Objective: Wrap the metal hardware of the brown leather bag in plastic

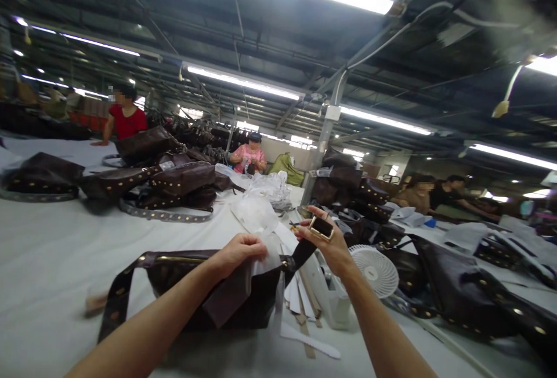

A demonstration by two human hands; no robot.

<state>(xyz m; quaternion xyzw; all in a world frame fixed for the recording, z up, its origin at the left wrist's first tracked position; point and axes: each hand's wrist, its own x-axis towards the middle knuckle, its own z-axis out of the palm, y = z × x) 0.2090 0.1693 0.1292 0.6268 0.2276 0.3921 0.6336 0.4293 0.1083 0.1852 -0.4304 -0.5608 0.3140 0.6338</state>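
A dark brown bag [256,305] with a gold zip lies on the white table in front of me, its studded strap [117,294] looping off to the left. My left hand [241,253] is closed over the bag's top edge, pinching translucent plastic film [272,250]. Below those fingers hangs a dark flap [230,297]; whether they also grip it I cannot tell. At the bag's right end, my right hand [328,244] is closed around the raised dark strap end [303,254]. A gold rectangular buckle [321,228] shows against its fingers.
Right of the bag stand a white fan [375,271] and paper strips [300,297]. Studded bags [183,184] are heaped at left, with more bags [452,285] at right. Crumpled plastic [265,192] lies ahead. Several people work beyond, one in red [128,120], one in pink [248,155].
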